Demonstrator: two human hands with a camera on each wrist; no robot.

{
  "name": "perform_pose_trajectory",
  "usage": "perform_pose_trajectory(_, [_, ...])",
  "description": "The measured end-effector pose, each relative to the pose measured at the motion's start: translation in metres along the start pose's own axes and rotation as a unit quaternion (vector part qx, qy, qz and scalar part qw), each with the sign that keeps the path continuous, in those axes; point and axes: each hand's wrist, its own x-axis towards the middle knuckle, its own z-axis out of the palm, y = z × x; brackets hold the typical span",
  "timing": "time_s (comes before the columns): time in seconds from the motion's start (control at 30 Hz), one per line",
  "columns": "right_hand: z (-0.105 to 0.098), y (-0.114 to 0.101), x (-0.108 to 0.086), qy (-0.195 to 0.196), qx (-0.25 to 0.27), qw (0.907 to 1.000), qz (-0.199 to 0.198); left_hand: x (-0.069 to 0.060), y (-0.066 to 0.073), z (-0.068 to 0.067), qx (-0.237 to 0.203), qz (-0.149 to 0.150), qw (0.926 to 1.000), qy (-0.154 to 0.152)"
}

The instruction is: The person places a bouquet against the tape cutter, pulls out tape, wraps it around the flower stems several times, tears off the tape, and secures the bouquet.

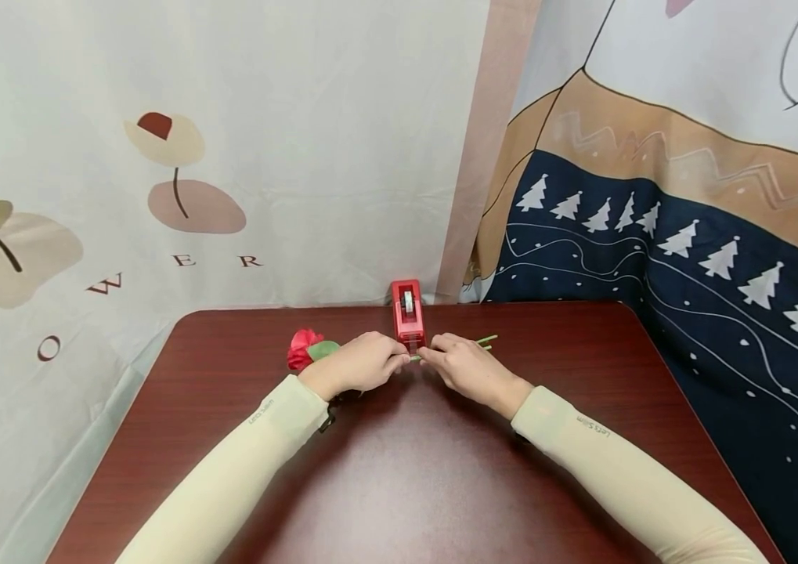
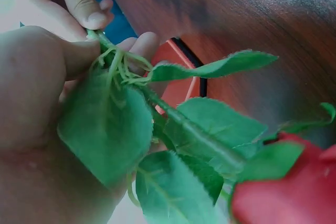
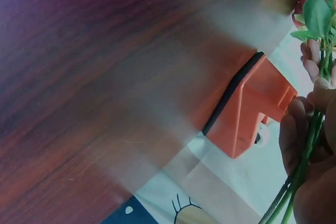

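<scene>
Red roses with green stems (image 3: 299, 182) and broad leaves (image 2: 173, 187) lie across both hands. A red bloom (image 1: 302, 348) shows left of my left hand (image 1: 363, 362) in the head view. That hand grips the stems just below the leaves, with its thumb over them. Close beside it, my right hand (image 1: 465, 364) pinches the stems lower down, their cut ends (image 1: 489, 339) sticking out to the right. Right behind the fingertips stands a red tape dispenser (image 1: 407, 309) with a roll of clear tape, its front end facing the hands. The palms are partly hidden.
The dark red-brown table (image 1: 406, 486) reaches back to a pale printed curtain (image 1: 342, 157). A navy curtain with white trees (image 1: 695, 313) hangs along the right side. The dispenser stands near the table's back edge.
</scene>
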Motion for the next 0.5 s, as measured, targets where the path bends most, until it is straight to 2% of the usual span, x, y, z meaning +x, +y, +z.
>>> perform_pose_trajectory(0.2, [-0.004, -0.001, 0.006, -0.016, 0.010, 0.9996, 0.019, 0.001, -0.002, 0.001, 0.018, 0.006, 0.9997, 0.015])
perform_pose_trajectory(0.37, [-0.012, -0.001, 0.016, -0.065, 0.032, 0.9963, 0.045, 0.003, -0.003, 0.003, 0.044, 0.017, 0.9983, 0.035])
perform_pose_trajectory(0.5, [-0.016, 0.002, 0.023, -0.111, 0.066, 0.9893, 0.067, 0.003, -0.002, 0.005, 0.066, 0.021, 0.9965, 0.047])
